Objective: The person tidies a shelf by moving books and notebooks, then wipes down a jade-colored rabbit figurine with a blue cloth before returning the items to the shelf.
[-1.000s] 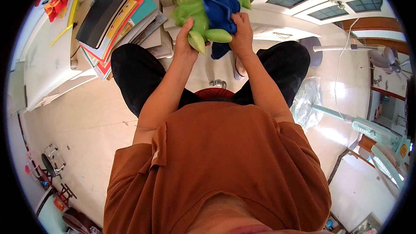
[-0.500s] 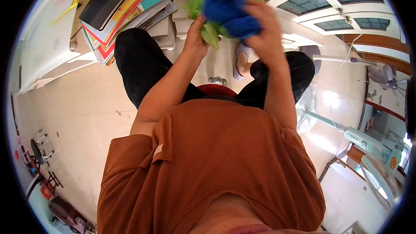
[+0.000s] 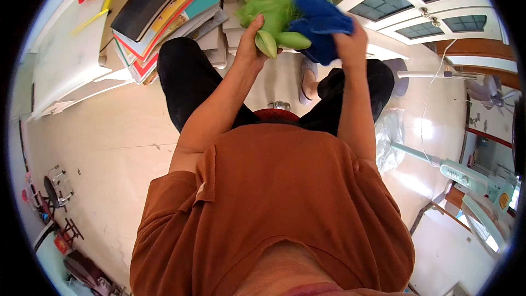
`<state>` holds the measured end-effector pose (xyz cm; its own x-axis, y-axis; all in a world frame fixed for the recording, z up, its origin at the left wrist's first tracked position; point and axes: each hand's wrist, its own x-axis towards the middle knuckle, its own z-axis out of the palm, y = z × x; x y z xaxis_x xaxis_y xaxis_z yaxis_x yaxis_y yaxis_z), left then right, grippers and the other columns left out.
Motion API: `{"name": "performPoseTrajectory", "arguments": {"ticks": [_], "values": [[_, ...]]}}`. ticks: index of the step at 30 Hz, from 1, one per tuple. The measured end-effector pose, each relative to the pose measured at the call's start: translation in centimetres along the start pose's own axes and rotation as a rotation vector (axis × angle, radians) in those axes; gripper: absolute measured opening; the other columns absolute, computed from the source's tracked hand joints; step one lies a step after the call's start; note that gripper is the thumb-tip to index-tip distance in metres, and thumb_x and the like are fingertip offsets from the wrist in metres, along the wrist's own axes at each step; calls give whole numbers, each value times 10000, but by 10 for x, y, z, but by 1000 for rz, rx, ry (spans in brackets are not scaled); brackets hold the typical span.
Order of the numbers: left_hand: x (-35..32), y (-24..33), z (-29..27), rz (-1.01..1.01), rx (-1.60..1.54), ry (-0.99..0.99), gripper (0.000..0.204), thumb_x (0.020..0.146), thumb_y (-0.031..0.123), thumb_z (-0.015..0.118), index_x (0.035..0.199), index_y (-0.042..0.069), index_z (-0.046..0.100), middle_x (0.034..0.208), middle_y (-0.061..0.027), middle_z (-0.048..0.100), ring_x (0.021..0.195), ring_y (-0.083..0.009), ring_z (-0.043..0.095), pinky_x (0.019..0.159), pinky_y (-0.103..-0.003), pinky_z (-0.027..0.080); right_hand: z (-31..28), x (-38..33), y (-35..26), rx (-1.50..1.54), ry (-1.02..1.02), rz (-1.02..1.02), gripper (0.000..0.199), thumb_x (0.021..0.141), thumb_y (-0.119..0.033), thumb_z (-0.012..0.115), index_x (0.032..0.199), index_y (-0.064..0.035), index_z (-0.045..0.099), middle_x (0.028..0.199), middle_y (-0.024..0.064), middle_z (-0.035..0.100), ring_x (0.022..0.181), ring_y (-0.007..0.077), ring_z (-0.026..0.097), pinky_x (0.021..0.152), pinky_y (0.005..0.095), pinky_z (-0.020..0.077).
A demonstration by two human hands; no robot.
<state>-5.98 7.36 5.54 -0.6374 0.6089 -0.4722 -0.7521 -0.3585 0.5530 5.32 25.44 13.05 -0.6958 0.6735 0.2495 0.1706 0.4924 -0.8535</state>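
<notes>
My left hand (image 3: 251, 43) is closed on the lower side of a bright green, frilly, curly item (image 3: 268, 3); I cannot tell its exact kind. Two smooth, pale green, pointed leaf-like pieces (image 3: 293, 40) stick out from it beside my fingers. A dark blue cloth (image 3: 318, 27) hangs bunched in my right hand (image 3: 352, 44), whose fingers are closed round its right edge. The cloth lies against the right side of the green item and covers part of it. Both hands are held out in front of my knees.
At the left, a stack of books and folders (image 3: 164, 13) sits on a white desk (image 3: 82, 55), near my left knee. White cabinet doors with glass panes (image 3: 383, 8) stand at the right. A pale green standing fan (image 3: 463, 178) and a clear plastic bag (image 3: 390, 137) are farther right.
The blue cloth has moved right and down off the green item, showing more of its frills and a second leaf-like piece. My right hand has shifted right; my left hand keeps its hold.
</notes>
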Motion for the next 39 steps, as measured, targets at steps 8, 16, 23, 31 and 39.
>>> {"name": "performPoseTrajectory", "arguments": {"ticks": [8,16,23,31,39], "values": [[0,18,9,-156,39,-48,724,787,686,635,1286,166,562,1251,-112,573,1016,-350,577,881,-469,420,-26,-52,7,879,141,203,309,905,-195,657,1157,-20,617,1052,73,681,943,188,657,865,332,527],[2,23,39,10,-110,-136,596,872,567,622,1261,120,558,1178,-120,640,1057,-297,634,830,-476,540,16,-56,-42,203,-1,-558,481,745,-138,779,1176,-35,592,1055,152,628,938,309,649,833,348,504],[9,32,26,12,-132,-137,450,922,511,594,975,66,642,899,-128,686,828,-285,681,776,-424,583,34,-47,-46,-124,-512,-205,661,821,-374,620,1404,-96,481,849,268,658,803,466,633,726,498,500],[14,23,14,-36,-148,-204,510,925,480,594,1197,48,589,1043,-142,680,933,-303,675,833,-443,569,30,-43,-61,-425,-469,-385,544,766,-279,661,1255,-58,573,783,203,659,731,416,637,673,481,503],[5,21,29,57,-140,-190,528,924,467,600,1247,50,563,1153,-144,657,1035,-300,649,930,-444,526,47,-58,-25,-182,-203,-508,466,700,-183,715,1123,-51,570,900,178,657,850,366,643,708,464,509]]}}
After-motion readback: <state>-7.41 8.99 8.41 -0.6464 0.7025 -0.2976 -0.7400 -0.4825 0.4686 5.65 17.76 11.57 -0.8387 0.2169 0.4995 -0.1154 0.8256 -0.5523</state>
